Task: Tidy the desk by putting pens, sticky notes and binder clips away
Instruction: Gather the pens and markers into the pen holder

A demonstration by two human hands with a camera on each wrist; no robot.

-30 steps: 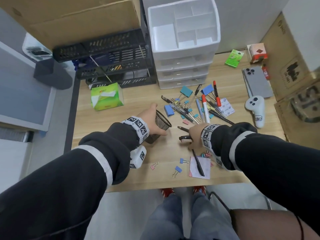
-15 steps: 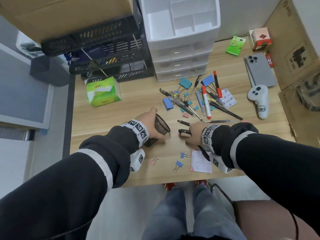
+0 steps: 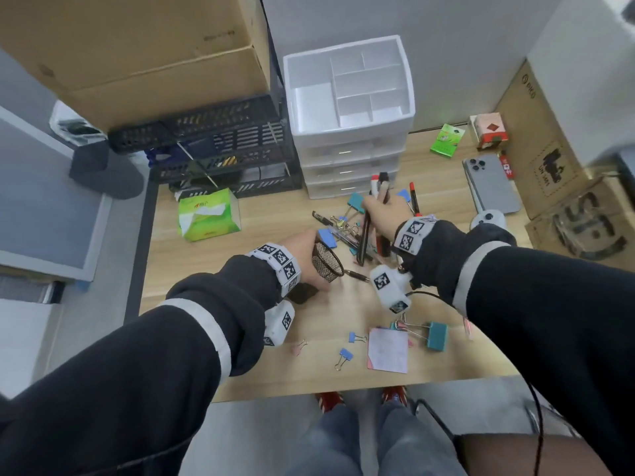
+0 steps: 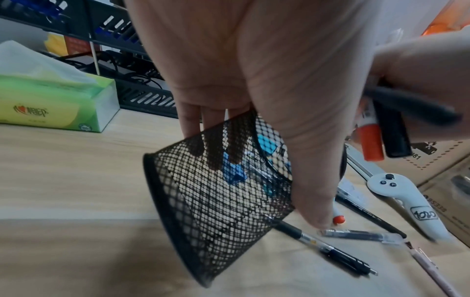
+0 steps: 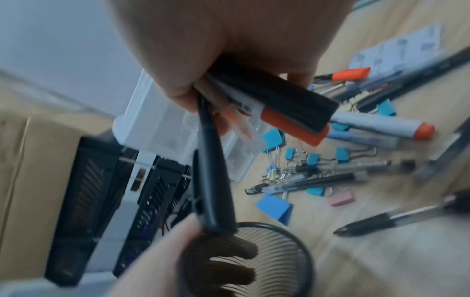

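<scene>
A right hand [image 3: 381, 214] clenches a bundle of pens [image 5: 274, 108] just above the tilted mesh pen cup [image 4: 216, 201], which the left hand [image 3: 302, 255] grasps at its rim; light, stiff and slick, the pens look best held mid-barrel.

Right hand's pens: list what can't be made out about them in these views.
- Number of pens: right wrist view, blurred, and the right hand covers their barrels.
- Their lower ends: head view, motion blur.
- Whether any tip is inside the mesh cup: left wrist view, the left hand blocks its mouth.
</scene>
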